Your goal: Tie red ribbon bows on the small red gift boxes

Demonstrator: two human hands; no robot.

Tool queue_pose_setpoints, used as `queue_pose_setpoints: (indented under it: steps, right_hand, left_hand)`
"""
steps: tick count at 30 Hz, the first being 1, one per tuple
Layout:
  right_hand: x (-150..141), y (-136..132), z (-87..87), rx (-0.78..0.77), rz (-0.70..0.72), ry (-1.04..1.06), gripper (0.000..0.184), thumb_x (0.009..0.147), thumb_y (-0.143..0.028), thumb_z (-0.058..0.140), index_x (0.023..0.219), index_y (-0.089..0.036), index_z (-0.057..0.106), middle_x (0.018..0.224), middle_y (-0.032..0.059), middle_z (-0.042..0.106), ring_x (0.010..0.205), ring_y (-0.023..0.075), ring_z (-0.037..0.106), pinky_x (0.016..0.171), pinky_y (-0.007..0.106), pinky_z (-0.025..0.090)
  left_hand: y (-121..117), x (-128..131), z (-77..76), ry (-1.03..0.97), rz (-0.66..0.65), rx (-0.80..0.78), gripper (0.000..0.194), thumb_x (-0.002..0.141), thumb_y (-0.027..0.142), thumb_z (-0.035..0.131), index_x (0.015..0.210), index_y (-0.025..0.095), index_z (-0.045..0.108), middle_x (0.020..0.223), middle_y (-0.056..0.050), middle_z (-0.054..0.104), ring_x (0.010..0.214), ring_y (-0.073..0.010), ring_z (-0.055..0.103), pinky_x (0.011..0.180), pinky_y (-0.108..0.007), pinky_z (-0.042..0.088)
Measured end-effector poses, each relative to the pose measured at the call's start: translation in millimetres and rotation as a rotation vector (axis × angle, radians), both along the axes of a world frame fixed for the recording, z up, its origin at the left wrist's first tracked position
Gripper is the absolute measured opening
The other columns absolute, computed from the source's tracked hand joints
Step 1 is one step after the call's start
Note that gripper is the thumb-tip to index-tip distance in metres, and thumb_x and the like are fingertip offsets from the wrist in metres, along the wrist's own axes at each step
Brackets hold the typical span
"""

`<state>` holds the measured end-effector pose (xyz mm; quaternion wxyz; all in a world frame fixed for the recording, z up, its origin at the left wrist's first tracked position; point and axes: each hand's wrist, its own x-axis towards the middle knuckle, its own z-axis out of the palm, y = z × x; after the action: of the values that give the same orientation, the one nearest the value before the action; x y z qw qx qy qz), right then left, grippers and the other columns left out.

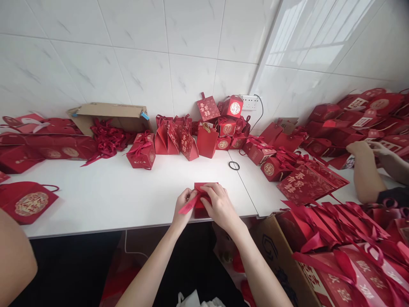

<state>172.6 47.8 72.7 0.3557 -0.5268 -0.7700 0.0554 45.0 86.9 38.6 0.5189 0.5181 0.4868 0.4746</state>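
A small red gift box (202, 212) stands at the front edge of the white table, between my two hands. My left hand (185, 204) is closed with its fingers pinched on a red ribbon (188, 206), whose loose end sticks out toward the lower left. My right hand (219, 202) lies over the top and right side of the box, fingers bent at the ribbon. Its fingertips are partly hidden, and they appear to press the ribbon against the box top.
A cardboard box of loose red ribbons (110, 138) stands at the back left. Gift boxes (207, 140) line the wall. A black ring (234, 165) lies right of centre. A large carton (275, 247) of ribboned boxes stands front right. A co-worker's hands (367, 153) work at far right.
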Motion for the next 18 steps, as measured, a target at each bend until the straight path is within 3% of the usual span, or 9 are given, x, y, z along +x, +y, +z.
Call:
queue_pose_setpoints:
  steps: [4, 10, 14, 18]
  right_hand:
    - [6, 8, -5.9, -0.027, 0.011, 0.076, 0.008, 0.086, -0.014, 0.053, 0.083, -0.019, 0.057, 0.092, 0.0065, 0.060, 0.089, 0.0219, 0.055, 0.082, 0.041, 0.042]
    - [19, -1, 5.2, -0.058, 0.241, 0.125, 0.006, 0.086, -0.015, 0.055, 0.084, -0.021, 0.056, 0.097, 0.0041, 0.059, 0.098, 0.0195, 0.054, 0.091, 0.040, 0.038]
    - [18, -17, 6.3, 0.082, 0.272, 0.049, 0.016, 0.086, -0.008, 0.049, 0.084, -0.021, 0.058, 0.089, 0.0026, 0.061, 0.088, 0.0172, 0.055, 0.093, 0.042, 0.036]
    - [5, -39, -12.2, 0.227, 0.254, -0.087, 0.016, 0.088, -0.009, 0.049, 0.088, -0.021, 0.060, 0.084, 0.0022, 0.063, 0.081, 0.0156, 0.055, 0.086, 0.039, 0.037]
  left_hand:
    - [-1, -2, 1.4, 0.050, -0.003, 0.028, 0.036, 0.076, 0.045, 0.052, 0.057, 0.020, 0.034, 0.053, 0.006, 0.034, 0.051, -0.0090, 0.033, 0.049, -0.022, 0.028]
    - [-1, 0, 0.9, 0.108, 0.034, 0.050, 0.035, 0.078, 0.047, 0.047, 0.059, 0.021, 0.035, 0.055, 0.005, 0.038, 0.052, -0.0107, 0.037, 0.052, -0.023, 0.032]
    - [-1, 2, 0.4, 0.128, 0.062, 0.044, 0.036, 0.078, 0.046, 0.048, 0.058, 0.021, 0.033, 0.053, 0.006, 0.032, 0.050, -0.0100, 0.032, 0.049, -0.023, 0.030]
    - [-3, 3, 2.5, 0.143, 0.083, 0.047, 0.034, 0.078, 0.042, 0.047, 0.057, 0.021, 0.030, 0.053, 0.006, 0.031, 0.050, -0.0103, 0.032, 0.049, -0.023, 0.030]
